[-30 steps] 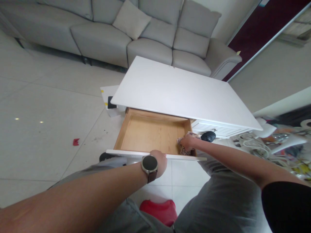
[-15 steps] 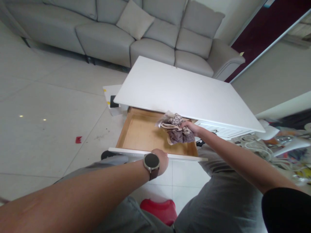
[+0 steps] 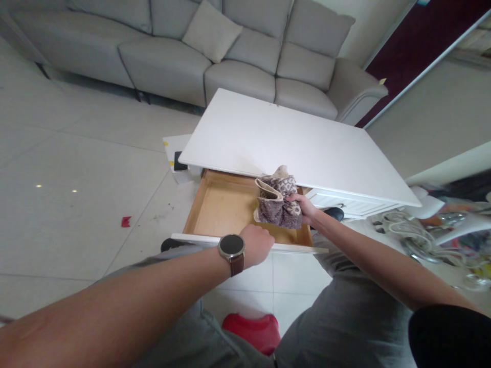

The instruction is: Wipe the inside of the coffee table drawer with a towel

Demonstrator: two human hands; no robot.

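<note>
A wooden drawer (image 3: 218, 207) stands pulled out from a low white table (image 3: 291, 145). My left hand (image 3: 258, 245), with a round watch on the wrist, rests closed over the drawer's white front edge. My right hand (image 3: 303, 207) is closed on a crumpled brown patterned cloth (image 3: 276, 202), held above the drawer's right side and just below the table's edge. The drawer's wooden bottom shows bare.
A grey sofa (image 3: 230, 56) with a cushion stands behind the table. A white box (image 3: 174, 158) lies on the tiled floor at the table's left corner, and a small red scrap (image 3: 126, 221) farther left. Cables and clutter (image 3: 433, 235) lie at the right. A red object (image 3: 253, 332) sits between my knees.
My right hand has lifted the patterned cloth out of the drawer's right front corner and holds it above the drawer. My left hand has shifted slightly right along the drawer front.
</note>
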